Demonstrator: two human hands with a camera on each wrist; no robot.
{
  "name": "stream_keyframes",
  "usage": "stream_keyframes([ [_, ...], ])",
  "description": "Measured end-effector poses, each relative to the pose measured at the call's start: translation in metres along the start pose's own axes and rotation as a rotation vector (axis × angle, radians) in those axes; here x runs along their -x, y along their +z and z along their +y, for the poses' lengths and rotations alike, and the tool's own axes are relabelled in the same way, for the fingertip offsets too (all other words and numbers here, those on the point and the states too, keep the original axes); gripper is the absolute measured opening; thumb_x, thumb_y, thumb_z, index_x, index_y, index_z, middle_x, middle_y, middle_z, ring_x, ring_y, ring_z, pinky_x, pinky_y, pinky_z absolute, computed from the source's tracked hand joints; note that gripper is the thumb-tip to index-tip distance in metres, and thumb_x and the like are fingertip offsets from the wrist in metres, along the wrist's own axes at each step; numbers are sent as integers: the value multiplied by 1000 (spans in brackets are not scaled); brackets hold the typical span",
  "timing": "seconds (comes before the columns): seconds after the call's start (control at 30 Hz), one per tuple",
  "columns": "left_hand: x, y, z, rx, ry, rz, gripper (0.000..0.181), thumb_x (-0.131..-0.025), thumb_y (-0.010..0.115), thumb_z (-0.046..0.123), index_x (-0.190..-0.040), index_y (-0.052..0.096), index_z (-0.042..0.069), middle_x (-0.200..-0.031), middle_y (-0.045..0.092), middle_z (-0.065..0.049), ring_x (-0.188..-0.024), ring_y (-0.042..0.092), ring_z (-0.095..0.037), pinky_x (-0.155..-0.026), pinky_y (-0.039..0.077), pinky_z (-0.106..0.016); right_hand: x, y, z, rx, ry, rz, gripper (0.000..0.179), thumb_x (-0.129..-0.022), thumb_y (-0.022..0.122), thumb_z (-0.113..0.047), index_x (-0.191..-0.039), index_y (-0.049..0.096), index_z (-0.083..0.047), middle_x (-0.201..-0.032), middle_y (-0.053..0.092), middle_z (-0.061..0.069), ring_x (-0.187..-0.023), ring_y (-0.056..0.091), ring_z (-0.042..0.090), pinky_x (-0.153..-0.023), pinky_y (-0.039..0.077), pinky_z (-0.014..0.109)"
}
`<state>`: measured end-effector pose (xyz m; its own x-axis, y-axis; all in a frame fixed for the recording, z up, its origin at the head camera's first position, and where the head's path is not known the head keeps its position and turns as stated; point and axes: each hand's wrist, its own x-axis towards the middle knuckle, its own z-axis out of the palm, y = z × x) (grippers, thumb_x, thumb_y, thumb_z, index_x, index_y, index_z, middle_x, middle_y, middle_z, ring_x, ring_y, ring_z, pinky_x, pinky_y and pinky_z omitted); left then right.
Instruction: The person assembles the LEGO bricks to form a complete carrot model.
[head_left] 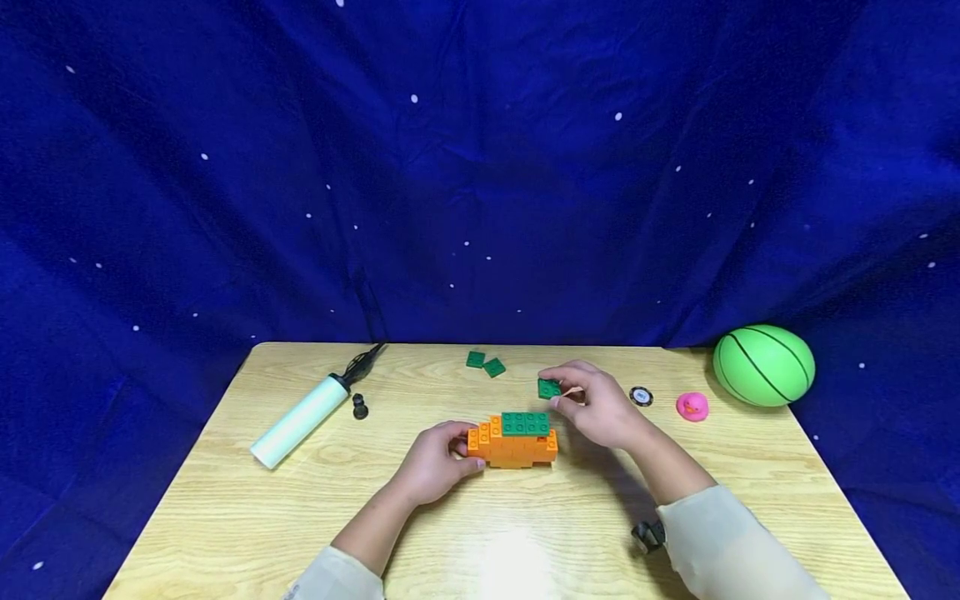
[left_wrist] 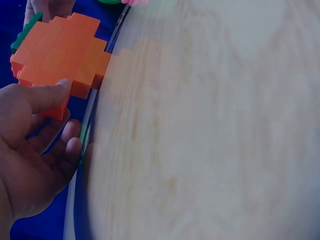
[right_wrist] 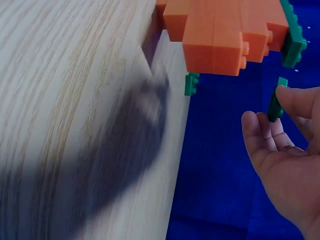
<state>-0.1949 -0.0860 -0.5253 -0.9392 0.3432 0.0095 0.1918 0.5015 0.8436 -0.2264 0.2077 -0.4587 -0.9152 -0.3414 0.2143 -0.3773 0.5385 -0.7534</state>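
An orange block build [head_left: 512, 451] stands near the middle of the table, its ends stepped. On its top lies a green studded plate [head_left: 525, 424]. My left hand [head_left: 437, 463] grips the build's left end, the thumb pressed on the near face, as the left wrist view also shows on the orange bricks [left_wrist: 60, 52]. Behind and right of the build, my right hand [head_left: 597, 406] pinches a small thin green plate [head_left: 549, 388] between thumb and fingers. In the right wrist view that plate [right_wrist: 276, 100] is apart from the build.
Two small green plates [head_left: 476, 359] lie at the back. To the left are a hand pump [head_left: 300, 421] and a black chess pawn [head_left: 360, 407]. On the right sit a poker chip [head_left: 641, 396], a pink rubber duck [head_left: 692, 407] and a green ball [head_left: 763, 365]. A black object [head_left: 647, 536] is beside the right sleeve.
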Motion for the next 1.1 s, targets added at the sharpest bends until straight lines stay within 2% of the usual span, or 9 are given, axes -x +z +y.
stream_keyframes([
  [0.33,1,-2,1,10,-2,1,48,-87,85,16,-131,67,3,-103,66,2,-89,60,-14,-76,53,-27,18,-6,-13,-65,-17,-19,36,-97,70,-4,-131,69,-15,-128,61,4,-106,58,23,-89,59,37],
  [0.5,1,-1,1,4,-4,2,49,-87,85,16,-131,67,4,-103,66,2,-89,60,-14,-77,52,-27,25,-5,-21,-85,-23,-64,34,-99,69,-7,-132,67,-15,-131,58,4,-108,56,22,-88,58,32],
  [0.7,1,-1,2,-2,-10,3,49,-87,85,17,-131,67,4,-101,65,3,-89,60,-14,-77,52,-27,32,-1,-25,-83,-49,-103,31,-102,65,-7,-132,66,-14,-129,58,4,-112,57,23,-90,57,34],
  [0.93,1,0,0,2,-6,4,49,-87,85,17,-131,67,4,-100,65,3,-88,59,-13,-76,52,-27,35,3,-24,-132,-64,-131,32,-101,63,-2,-132,66,-8,-127,56,9,-113,60,26,-95,56,35],
  [1.1,0,1,0,5,-4,10,49,-86,85,16,-130,67,3,-101,65,2,-88,60,-14,-76,52,-27,36,3,-24,-119,-66,-118,32,-101,64,-5,-133,66,-9,-127,56,8,-112,60,24,-94,56,37],
])
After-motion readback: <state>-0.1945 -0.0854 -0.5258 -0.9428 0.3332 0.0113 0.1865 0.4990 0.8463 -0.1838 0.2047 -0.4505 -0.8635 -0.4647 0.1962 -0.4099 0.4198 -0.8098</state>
